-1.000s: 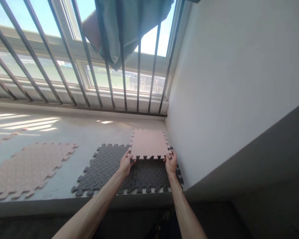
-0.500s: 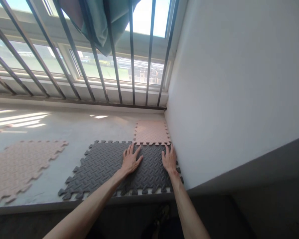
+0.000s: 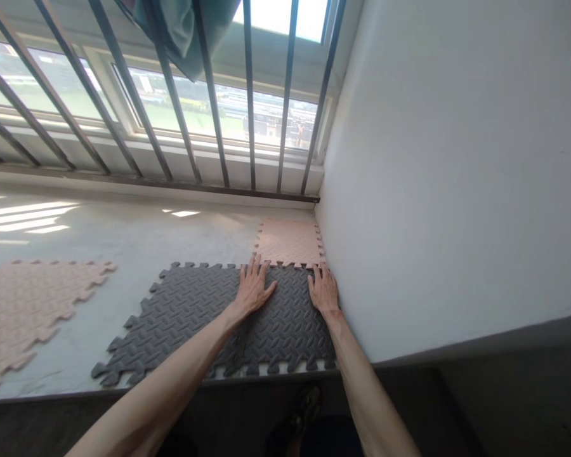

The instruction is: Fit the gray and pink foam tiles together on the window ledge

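Two dark grey foam mat tiles with toothed edges lie side by side on the ledge. My left hand [image 3: 254,287] rests flat, fingers spread, near the far edge where the left grey foam tile [image 3: 185,311] meets the right grey foam tile [image 3: 285,324]. Near the far right corner of the right tile, my right hand [image 3: 323,290] lies palm down with its fingers stretched out. Just beyond the fingertips is a pink foam tile [image 3: 288,241], its near teeth along the grey tile's far edge. Whether those teeth are fully interlocked I cannot tell.
A loose pink foam tile [image 3: 42,298] lies to the left on the pale ledge [image 3: 133,235]. A white wall [image 3: 433,190] closes off the right side. Metal bars [image 3: 171,120] stand before the window, with teal cloth [image 3: 185,38] behind them. My shoe shows below.
Both hands have stayed spread over the far edge of the right grey tile, shifting only slightly. My view has tilted down and moved a little, so the tiles appear higher and further left.
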{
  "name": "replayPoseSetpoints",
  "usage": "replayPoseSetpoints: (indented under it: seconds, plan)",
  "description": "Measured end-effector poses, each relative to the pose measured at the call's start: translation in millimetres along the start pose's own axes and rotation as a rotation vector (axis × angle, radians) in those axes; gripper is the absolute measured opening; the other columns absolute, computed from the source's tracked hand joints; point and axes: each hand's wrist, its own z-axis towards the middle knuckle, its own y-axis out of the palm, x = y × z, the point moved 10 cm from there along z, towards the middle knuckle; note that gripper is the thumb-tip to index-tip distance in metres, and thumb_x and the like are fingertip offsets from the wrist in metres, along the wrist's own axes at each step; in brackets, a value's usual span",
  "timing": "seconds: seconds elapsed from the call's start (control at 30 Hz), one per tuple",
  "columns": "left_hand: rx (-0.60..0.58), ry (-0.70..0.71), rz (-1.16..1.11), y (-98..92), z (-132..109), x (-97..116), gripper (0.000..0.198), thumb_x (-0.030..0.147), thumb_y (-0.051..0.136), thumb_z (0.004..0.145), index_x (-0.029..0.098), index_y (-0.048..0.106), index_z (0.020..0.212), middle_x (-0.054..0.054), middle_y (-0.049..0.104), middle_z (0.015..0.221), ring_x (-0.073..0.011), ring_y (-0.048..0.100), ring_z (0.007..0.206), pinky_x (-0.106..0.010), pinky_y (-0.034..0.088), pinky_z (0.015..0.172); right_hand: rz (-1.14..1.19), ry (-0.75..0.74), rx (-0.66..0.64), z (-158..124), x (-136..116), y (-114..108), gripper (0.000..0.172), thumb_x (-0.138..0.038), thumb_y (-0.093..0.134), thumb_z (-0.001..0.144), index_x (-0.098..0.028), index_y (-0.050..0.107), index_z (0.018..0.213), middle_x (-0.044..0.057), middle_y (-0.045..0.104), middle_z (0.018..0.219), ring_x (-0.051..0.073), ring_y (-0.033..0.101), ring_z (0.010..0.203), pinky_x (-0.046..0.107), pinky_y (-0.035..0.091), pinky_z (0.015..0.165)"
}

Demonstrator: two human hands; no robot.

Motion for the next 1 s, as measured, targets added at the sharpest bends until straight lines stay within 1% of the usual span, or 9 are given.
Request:
replayPoseSetpoints:
  seconds: [0.13, 0.27, 0.4, 0.53, 0.63, 0.7, 0.83, 0.9, 1.0]
  plan:
    - [-0.032, -0.066, -0.002, 4.4, 11, -4, 0.078, 0.056, 0.059, 0.100, 0.026, 0.041, 0.169, -0.020, 0.020, 0.185, -0.0445, 0.013, 0.172, -0.072, 0.010, 0.135, -0.024, 0.014, -0.012, 1, 3, 0, 0.057, -0.041, 0.036, 0.110, -0.017, 0.052, 0.159, 0.023, 0.050, 0.168, 0.035, 0.058, 0.142, 0.054, 0.047, 0.121]
    - [-0.019, -0.141, 0.002, 0.1, 19, -10, 0.081, 0.058, 0.061, 0.098, 0.025, 0.041, 0.169, -0.026, 0.023, 0.182, -0.0494, 0.022, 0.168, -0.072, 0.015, 0.133, -0.059, 0.009, -0.021, 2, 1, 2, 0.060, -0.043, 0.038, 0.110, -0.015, 0.049, 0.161, 0.027, 0.043, 0.173, 0.036, 0.054, 0.148, 0.056, 0.045, 0.123]
    - [0.001, -0.215, 0.048, -8.5, 17, -17, 0.080, 0.060, 0.060, 0.097, 0.024, 0.044, 0.167, -0.025, 0.039, 0.174, -0.0463, 0.035, 0.162, -0.068, 0.022, 0.132, -0.086, -0.037, -0.026, 4, -5, -1, 0.059, -0.041, 0.036, 0.111, -0.015, 0.048, 0.162, 0.025, 0.047, 0.171, 0.034, 0.046, 0.157, 0.057, 0.035, 0.131]
    - [-0.009, -0.149, 0.097, -11.2, 4, -10, 0.073, 0.058, 0.062, 0.096, 0.023, 0.054, 0.159, -0.023, 0.045, 0.168, -0.0431, 0.043, 0.154, -0.061, 0.031, 0.131, -0.109, -0.052, -0.051, 6, -9, -4, 0.058, -0.039, 0.034, 0.111, -0.015, 0.050, 0.162, 0.023, 0.051, 0.169, 0.033, 0.045, 0.158, 0.056, 0.031, 0.134]
    - [-0.002, -0.096, 0.117, -11.8, -5, -5, 0.074, 0.057, 0.060, 0.098, 0.020, 0.050, 0.161, -0.024, 0.044, 0.169, -0.0429, 0.040, 0.157, -0.062, 0.026, 0.134, -0.113, -0.050, -0.071, 6, -10, -5, 0.059, -0.040, 0.034, 0.111, -0.014, 0.050, 0.162, 0.023, 0.052, 0.169, 0.033, 0.045, 0.158, 0.053, 0.034, 0.133]
    - [0.009, -0.056, 0.139, -12.0, -5, -2, 0.075, 0.056, 0.057, 0.100, 0.017, 0.048, 0.163, -0.024, 0.039, 0.174, -0.0414, 0.033, 0.164, -0.064, 0.019, 0.136, -0.113, -0.052, -0.091, 5, -11, -3, 0.060, -0.041, 0.035, 0.111, -0.014, 0.049, 0.163, 0.023, 0.051, 0.170, 0.033, 0.044, 0.159, 0.050, 0.035, 0.132]
    - [-0.024, 0.133, 0.169, -3.1, 3, 16, 0.078, 0.057, 0.047, 0.104, 0.021, 0.032, 0.172, -0.013, 0.025, 0.185, -0.0335, 0.015, 0.173, -0.062, 0.009, 0.141, -0.111, -0.079, -0.138, 1, -11, 2, 0.063, -0.044, 0.034, 0.111, -0.013, 0.044, 0.166, 0.019, 0.045, 0.176, 0.032, 0.037, 0.164, 0.050, 0.032, 0.134]
    - [-0.076, 0.171, 0.165, 6.6, 6, 21, 0.081, 0.062, 0.041, 0.105, 0.022, 0.027, 0.175, -0.011, 0.025, 0.185, -0.0329, 0.013, 0.173, -0.060, 0.010, 0.141, -0.102, -0.096, -0.166, -1, -12, 6, 0.067, -0.047, 0.030, 0.111, -0.013, 0.037, 0.169, 0.015, 0.037, 0.181, 0.031, 0.030, 0.168, 0.051, 0.026, 0.137]
    - [-0.135, 0.138, 0.151, 19.0, 8, 22, 0.089, 0.071, 0.039, 0.103, 0.019, 0.028, 0.175, -0.013, 0.027, 0.184, -0.0359, 0.015, 0.173, -0.057, 0.016, 0.141, -0.101, -0.075, -0.225, -1, -14, 12, 0.074, -0.054, 0.025, 0.111, -0.010, 0.030, 0.171, 0.014, 0.030, 0.183, 0.031, 0.022, 0.172, 0.052, 0.018, 0.140]
